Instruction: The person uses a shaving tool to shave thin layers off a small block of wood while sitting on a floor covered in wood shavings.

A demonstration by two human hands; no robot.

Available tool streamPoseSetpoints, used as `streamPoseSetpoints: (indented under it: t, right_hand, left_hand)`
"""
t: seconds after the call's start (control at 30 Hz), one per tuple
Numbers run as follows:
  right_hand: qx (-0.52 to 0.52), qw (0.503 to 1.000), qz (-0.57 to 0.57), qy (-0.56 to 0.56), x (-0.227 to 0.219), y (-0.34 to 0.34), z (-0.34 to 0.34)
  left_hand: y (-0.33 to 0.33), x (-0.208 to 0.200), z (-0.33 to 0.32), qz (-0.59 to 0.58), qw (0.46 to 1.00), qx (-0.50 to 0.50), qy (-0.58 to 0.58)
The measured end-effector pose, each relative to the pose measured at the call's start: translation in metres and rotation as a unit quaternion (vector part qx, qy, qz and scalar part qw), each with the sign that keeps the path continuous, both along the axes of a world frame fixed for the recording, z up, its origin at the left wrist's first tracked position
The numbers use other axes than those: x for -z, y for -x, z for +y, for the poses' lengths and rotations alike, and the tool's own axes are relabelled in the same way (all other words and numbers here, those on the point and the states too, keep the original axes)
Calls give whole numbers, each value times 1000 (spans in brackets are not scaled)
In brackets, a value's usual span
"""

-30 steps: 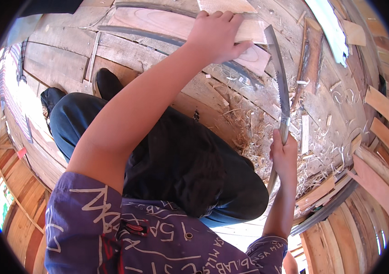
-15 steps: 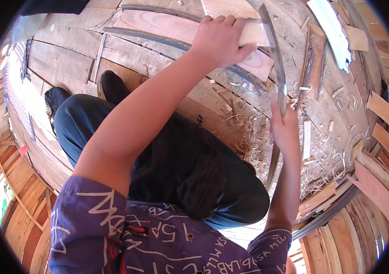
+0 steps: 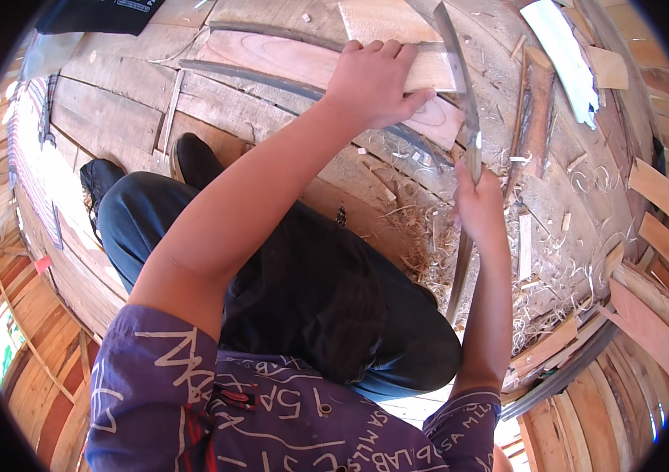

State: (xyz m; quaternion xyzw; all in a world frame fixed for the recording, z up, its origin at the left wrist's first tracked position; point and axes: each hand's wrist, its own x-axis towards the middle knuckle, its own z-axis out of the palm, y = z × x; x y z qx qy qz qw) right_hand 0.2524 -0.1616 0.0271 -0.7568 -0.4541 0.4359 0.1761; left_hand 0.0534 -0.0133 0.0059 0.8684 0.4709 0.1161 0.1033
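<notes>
You are pressing your left hand [image 3: 374, 82] flat on a pale wooden board [image 3: 429, 71], fingers curled over its far edge, so it is grasping the board and pinning it to the plank floor [image 3: 114, 118]. Your right hand [image 3: 477, 206] is clenching round the middle of a long, thin handsaw [image 3: 460, 94]; the blade is running up from your fist past the right end of the board, and a darker length of it is hanging down below your fist toward your knee. The saw is standing just to the right of your left thumb, its edge at the board's right end, though whether the teeth are biting the wood at this moment you cannot tell from here.

Judging by what is lying around, some cutting or shaving is already done: curled shavings and sawdust [image 3: 437, 252] are piling just below and to the right of your saw hand, and short offcuts [image 3: 525, 245] are lying beside it. The board under your left hand is looking whole, so the cut there is seemingly not finished
</notes>
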Motion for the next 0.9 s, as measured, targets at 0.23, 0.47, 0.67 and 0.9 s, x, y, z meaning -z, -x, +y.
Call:
streamPoseSetpoints:
  t: [0.23,0.47,0.67,0.9]
  right_hand:
    - [0,999,-2,38,-24,-12,-60]
    - [43,997,37,42,-35,-8,-99]
    - [5,1000,6,-3,2,-10,-30]
    - [12,999,-20,30,-21,-7,-35]
  left_hand:
    - [0,6,2,17,999,-30,4]
    - [9,9,0,-7,999,-10,-42]
    - [0,4,-2,-6,1000,-1,-21]
    - [1,2,-1,6,1000,-7,-2]
